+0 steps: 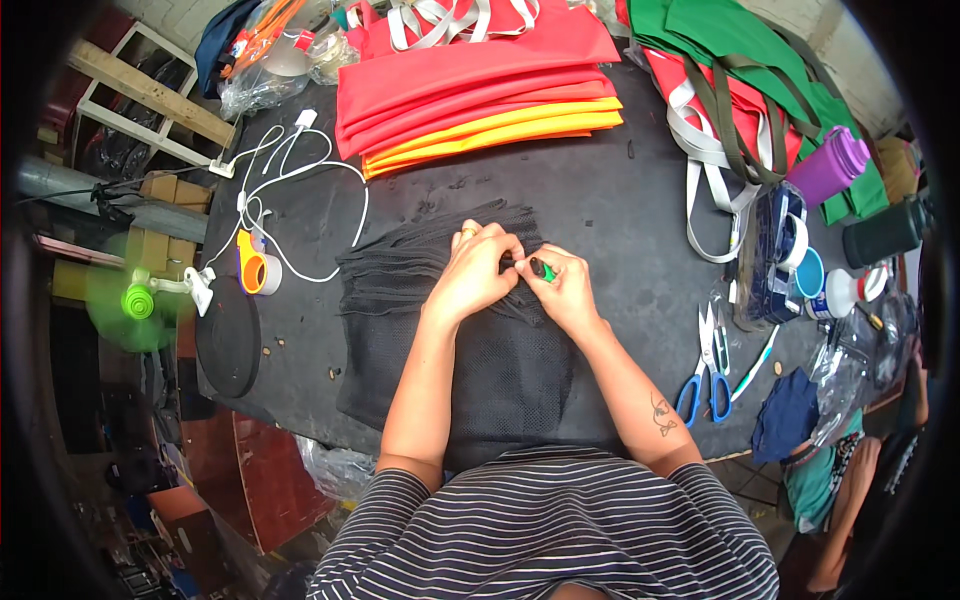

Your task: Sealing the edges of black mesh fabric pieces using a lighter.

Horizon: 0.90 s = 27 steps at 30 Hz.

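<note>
Black mesh fabric (pixel 400 365) lies on the dark table before me, its far part bunched in many folds or layers. My left hand (pixel 470 268) is closed over these folds, pinching the mesh. Close against it, my right hand (pixel 568 298) is closed around a small black-and-green tool (pixel 543 269). Only a short end of that tool shows, so its exact kind is unclear. The fingertips of both hands nearly meet over a dark bit between them, which they partly hide.
Folded red and yellow fabric (pixel 480 100) is stacked at the back. Blue-handled scissors (pixel 708 365) lie to the right, near a purple bottle (pixel 830 165) and green bags (pixel 740 40). On the left are white cables (pixel 290 195), a tape roll (pixel 260 272) and a green fan (pixel 138 300).
</note>
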Available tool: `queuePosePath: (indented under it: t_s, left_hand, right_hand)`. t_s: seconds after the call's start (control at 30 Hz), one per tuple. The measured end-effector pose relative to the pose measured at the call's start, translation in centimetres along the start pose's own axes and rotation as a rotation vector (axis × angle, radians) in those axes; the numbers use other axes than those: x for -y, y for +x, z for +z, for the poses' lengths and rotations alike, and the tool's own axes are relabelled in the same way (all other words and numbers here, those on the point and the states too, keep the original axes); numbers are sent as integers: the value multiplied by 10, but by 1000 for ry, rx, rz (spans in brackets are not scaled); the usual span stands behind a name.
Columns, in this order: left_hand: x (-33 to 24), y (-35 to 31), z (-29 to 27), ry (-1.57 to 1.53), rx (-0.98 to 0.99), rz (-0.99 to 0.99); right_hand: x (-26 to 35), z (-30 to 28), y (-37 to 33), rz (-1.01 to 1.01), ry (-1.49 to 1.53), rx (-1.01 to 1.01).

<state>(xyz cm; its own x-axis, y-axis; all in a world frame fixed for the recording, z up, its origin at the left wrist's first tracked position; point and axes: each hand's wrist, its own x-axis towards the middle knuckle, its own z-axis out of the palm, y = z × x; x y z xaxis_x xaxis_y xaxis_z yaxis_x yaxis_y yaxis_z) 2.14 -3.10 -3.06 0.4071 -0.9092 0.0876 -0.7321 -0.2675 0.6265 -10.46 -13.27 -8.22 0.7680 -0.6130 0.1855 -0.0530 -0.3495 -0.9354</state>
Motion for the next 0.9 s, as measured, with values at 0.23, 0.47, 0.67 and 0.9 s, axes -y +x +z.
queuePosePath:
  t_s: [0.23,0.47,0.67,0.9]
  left_hand:
    - [0,8,4,2,-47,-120]
    - [1,8,15,25,-178,-210]
    - [2,8,18,135,-146,-193]
    - [0,6,11,-21,-188,-231]
  right_hand:
    - [-15,-22,10,180,394,-183]
    - [-8,-33,10,285,547,-233]
    - [-26,-21,9,264,458,-161]
    - [-7,-12,14,129,74,-115]
